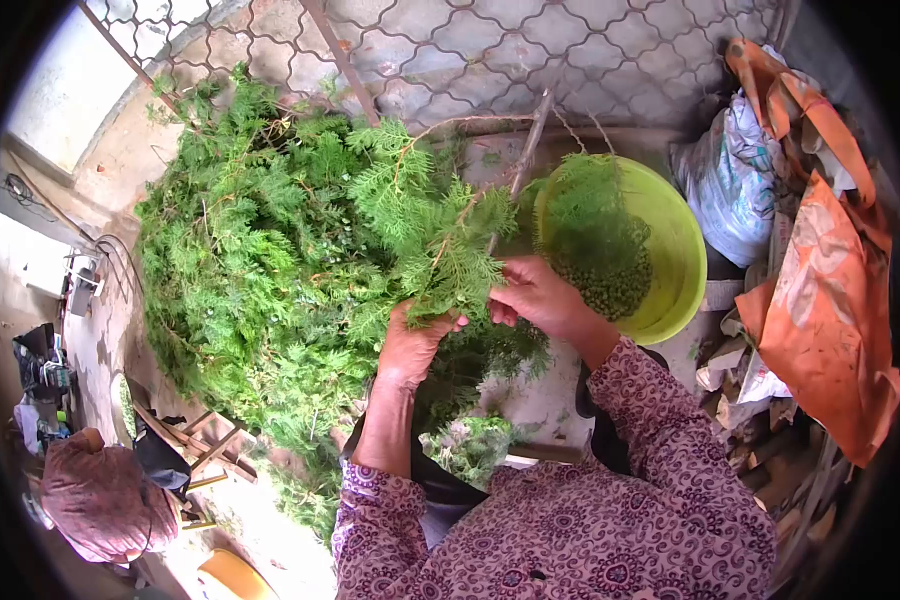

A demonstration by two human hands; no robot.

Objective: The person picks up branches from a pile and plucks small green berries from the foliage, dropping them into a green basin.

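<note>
My left hand is closed round the lower part of a leafy green branch, whose sprays fan up and away from me. Close beside it on the right, my right hand has its fingers curled together at the edge of the foliage; what lies between its fingertips is too small to tell. A large heap of green cuttings spreads to the left. Right of my hands stands a yellow-green basin with many small green pieces in it, and a sprig overhangs its left part.
A metal lattice runs along the far side. At the right lie a white sack, an orange bag and wood pieces. Another person is at the lower left, near a wooden frame and a yellow basin.
</note>
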